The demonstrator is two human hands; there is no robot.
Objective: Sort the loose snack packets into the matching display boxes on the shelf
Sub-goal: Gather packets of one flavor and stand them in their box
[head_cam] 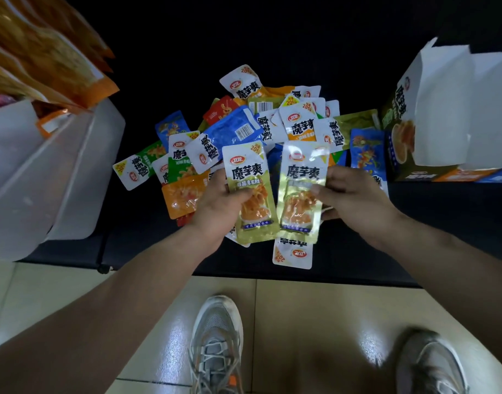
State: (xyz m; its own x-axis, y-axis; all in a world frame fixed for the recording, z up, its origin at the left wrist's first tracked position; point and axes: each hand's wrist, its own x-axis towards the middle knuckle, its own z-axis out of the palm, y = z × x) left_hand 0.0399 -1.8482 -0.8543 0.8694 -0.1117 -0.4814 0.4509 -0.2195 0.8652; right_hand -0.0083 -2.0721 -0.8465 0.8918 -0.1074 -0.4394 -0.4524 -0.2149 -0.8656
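The dark shelf (414,223) carried a heap of loose snack packets (244,129) in its middle, an open display box (443,109) at the right and a white container (45,172) at the left.

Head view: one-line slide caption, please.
Left hand holds one olive-green foil snack packet, right hand a matching packet, above the loose multicoloured packet pile.
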